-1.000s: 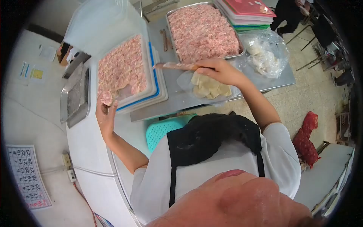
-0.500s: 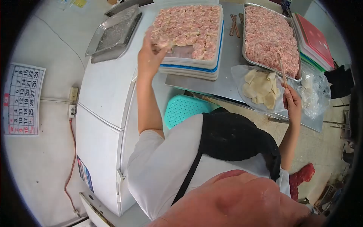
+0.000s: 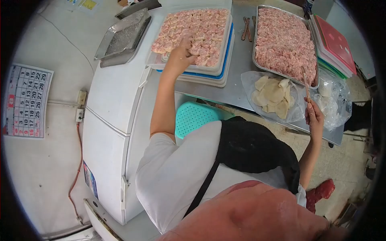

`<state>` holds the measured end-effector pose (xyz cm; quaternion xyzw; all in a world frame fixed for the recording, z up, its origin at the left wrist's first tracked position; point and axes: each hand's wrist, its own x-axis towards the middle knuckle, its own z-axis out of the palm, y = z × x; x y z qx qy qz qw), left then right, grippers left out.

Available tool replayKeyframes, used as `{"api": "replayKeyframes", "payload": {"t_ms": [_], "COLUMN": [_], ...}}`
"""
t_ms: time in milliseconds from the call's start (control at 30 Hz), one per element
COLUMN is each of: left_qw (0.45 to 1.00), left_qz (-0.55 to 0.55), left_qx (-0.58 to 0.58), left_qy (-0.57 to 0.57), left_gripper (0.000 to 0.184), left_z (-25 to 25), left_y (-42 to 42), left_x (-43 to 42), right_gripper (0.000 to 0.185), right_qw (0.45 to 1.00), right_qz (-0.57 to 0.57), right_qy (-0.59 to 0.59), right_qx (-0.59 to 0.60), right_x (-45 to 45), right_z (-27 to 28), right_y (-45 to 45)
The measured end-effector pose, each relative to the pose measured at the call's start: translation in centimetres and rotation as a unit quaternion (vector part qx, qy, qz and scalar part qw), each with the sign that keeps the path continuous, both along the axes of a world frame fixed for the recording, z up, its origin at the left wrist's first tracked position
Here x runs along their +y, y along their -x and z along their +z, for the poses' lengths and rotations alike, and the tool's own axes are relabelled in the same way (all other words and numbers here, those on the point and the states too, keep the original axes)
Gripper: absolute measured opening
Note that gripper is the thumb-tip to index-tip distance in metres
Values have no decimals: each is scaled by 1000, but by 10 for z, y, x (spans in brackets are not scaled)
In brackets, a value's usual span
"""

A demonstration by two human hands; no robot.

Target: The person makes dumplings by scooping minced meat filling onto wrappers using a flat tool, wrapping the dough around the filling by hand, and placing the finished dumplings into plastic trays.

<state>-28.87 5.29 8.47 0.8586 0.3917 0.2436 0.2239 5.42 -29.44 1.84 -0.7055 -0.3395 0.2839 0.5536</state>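
My left hand (image 3: 181, 57) is over the near part of a plastic container (image 3: 201, 71) filled with rows of meat dumplings (image 3: 197, 24). Its fingers are spread against the dumplings, and no separate piece shows between them. My right hand (image 3: 314, 113) grips a thin wooden spatula (image 3: 306, 82), whose tip rests at the near right part of the ground meat (image 3: 283, 40). That meat fills a metal tray (image 3: 255, 60). Between my hands, round pale wrappers (image 3: 274, 96) lie loosely piled on a clear plastic bag (image 3: 246, 86).
Two wooden sticks (image 3: 246, 29) lie between container and tray. Coloured lids (image 3: 333, 44) and a clear bag (image 3: 333, 100) are at the right. Empty metal trays (image 3: 122, 38) sit on the white freezer (image 3: 108, 96) at the left. A turquoise basket (image 3: 197, 120) is below the table edge.
My left hand has moved right and onto the dumplings; the dumpling it held is no longer seen in its fingers. My right hand stays near the meat tray with the spatula.
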Motion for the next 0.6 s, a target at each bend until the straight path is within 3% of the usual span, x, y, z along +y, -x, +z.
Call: {"api": "replayKeyframes", "payload": {"t_ms": [67,267,400,433,500,533,600], "left_qw": [998,992,993,990,971,976,979], "left_qz": [21,100,108,116,157,145,125], "left_qx": [-8,47,50,77,152,108,21], "left_qy": [55,-52,30,37,-100,-121,-158], "left_gripper": [76,70,66,64,56,52,45], "left_z": [10,3,12,10,5,8,23], "left_y": [6,-12,-19,-14,-8,-20,-53], "left_x": [-8,-7,-20,-21,-30,-46,-82], "right_gripper": [32,32,33,32,31,30,29], "right_qw": [1000,999,994,987,956,907,760], "right_qz": [10,50,76,73,75,83,107], "right_qy": [10,20,65,72,84,119,183], "right_qx": [6,-6,-54,-127,-271,-394,-615], "right_x": [1,15,21,20,24,26,25], "right_z": [1,1,-6,-3,9,13,24], "right_y": [-10,-47,-103,-116,-143,-164,-203]}}
